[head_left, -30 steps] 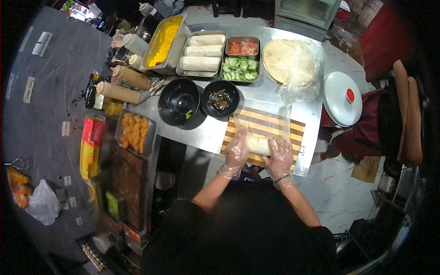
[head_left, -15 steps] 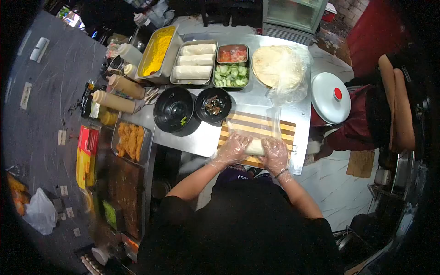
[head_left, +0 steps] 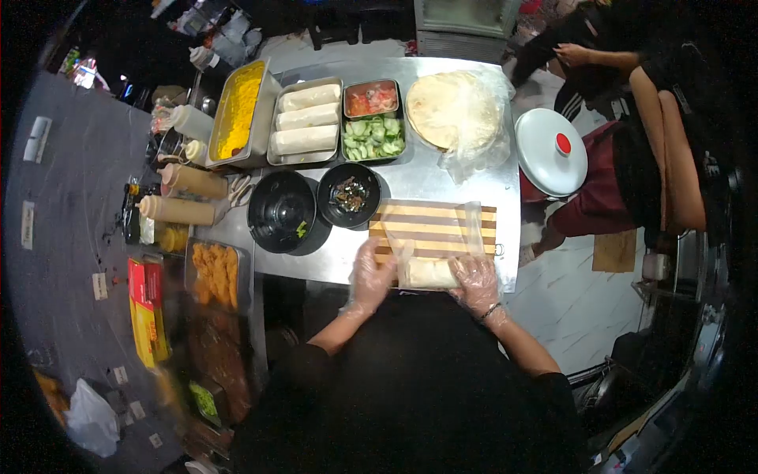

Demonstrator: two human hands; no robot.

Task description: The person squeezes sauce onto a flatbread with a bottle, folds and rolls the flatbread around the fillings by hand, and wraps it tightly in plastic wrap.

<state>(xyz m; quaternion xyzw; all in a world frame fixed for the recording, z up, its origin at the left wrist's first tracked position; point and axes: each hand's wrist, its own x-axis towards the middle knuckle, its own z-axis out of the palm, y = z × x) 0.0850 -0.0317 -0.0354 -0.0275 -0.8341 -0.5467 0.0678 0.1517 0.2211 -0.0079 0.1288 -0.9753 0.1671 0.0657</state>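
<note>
A rolled tortilla wrap point(head_left: 430, 273) lies along the near edge of a striped wooden cutting board point(head_left: 434, 227). A sheet of clear film point(head_left: 474, 225) stretches from the wrap across the board. My left hand point(head_left: 373, 278), in a clear plastic glove, is just left of the wrap with its fingers apart and nothing in them. At the wrap's other end my gloved right hand point(head_left: 477, 286) has its fingers and thumb around the tip. Left of the board stand a black bowl with dark bits point(head_left: 348, 196) and a larger black bowl point(head_left: 282, 212) with green scraps.
Along the back are a pan of yellow food point(head_left: 267, 103), a tray of rolled wraps point(head_left: 305, 138), diced tomato point(head_left: 371, 99), sliced cucumber point(head_left: 373, 137) and stacked tortillas point(head_left: 454, 112). Sauce bottles point(head_left: 178, 209) and fried pieces point(head_left: 213, 272) are left. People stand right, near a white lid point(head_left: 550, 152).
My left hand has let go of the wrap and moved left. The wrap now rests at the board's near edge, my right hand still on its end. Another person's arm appears at upper right.
</note>
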